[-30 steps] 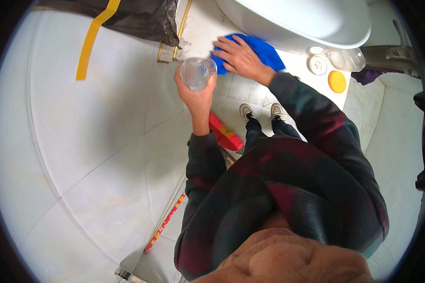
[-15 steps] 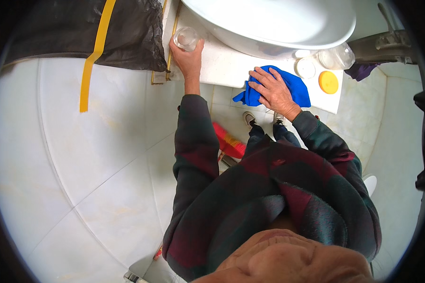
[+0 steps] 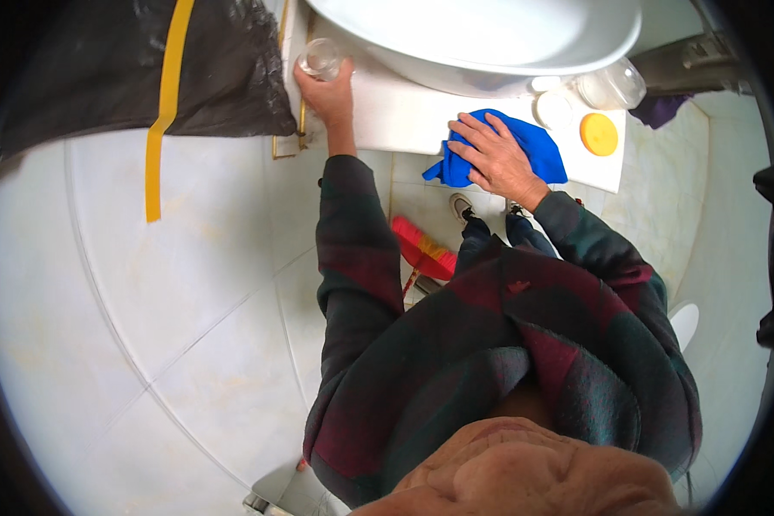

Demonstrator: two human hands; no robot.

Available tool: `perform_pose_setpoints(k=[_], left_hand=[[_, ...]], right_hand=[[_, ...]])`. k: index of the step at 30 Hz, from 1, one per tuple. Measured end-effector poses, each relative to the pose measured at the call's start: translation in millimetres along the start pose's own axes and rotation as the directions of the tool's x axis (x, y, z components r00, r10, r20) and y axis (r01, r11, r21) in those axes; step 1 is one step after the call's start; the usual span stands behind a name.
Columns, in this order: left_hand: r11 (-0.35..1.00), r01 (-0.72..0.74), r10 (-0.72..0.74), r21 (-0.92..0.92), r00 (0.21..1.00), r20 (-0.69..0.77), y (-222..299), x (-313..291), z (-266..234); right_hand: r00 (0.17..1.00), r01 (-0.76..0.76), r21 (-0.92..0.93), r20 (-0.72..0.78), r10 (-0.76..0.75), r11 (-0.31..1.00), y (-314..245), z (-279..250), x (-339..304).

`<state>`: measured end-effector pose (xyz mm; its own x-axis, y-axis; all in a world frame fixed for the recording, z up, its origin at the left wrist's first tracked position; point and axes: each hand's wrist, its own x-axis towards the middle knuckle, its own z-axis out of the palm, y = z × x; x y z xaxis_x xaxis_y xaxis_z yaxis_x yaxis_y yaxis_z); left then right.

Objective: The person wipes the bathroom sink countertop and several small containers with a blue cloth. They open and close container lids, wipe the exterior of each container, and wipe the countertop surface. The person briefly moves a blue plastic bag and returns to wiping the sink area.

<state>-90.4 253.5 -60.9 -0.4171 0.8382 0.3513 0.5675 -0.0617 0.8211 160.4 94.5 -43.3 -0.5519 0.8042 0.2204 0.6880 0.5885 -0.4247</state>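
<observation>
Left hand (image 3: 325, 90) holds one glass (image 3: 321, 58); right hand (image 3: 493, 155) presses one blue cloth (image 3: 537, 146).

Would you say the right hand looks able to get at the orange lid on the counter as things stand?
Probably yes: the right hand lies flat on the blue cloth, and the orange lid sits just beyond it with nothing between.

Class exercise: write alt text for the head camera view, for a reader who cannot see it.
Seen from above, a person in a plaid shirt presses a blue cloth on a white counter with the right hand, while the left hand holds a clear glass at the counter's left end beside a white basin. A red broom lies on the tiled floor below.
</observation>
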Motion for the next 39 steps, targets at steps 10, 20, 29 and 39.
perform_pose_setpoints(k=[10, 20, 29, 39], left_hand=[[0.995, 0.042, -0.034, -0.086, 0.994, 0.1, -1, -2, 1], [0.967, -0.23, 0.247, -0.105, 0.951, 0.188, 101, -140, -30], [0.922, -0.247, 0.376, -0.298, 0.755, 0.538, 196, -205, 77], [0.935, -0.295, 0.352, -0.194, 0.833, 0.428, 210, -229, 144]], right_hand=[[0.994, 0.06, -0.019, -0.095, -0.061, 0.998, 9, 10, -7], [0.938, 0.107, 0.442, -0.342, 0.057, 0.89, 18, -10, -62], [0.307, -0.268, 0.86, -0.35, 0.885, 0.434, 89, -121, -148], [0.464, -0.199, 0.794, -0.44, 0.769, 0.574, 164, -118, -95]])
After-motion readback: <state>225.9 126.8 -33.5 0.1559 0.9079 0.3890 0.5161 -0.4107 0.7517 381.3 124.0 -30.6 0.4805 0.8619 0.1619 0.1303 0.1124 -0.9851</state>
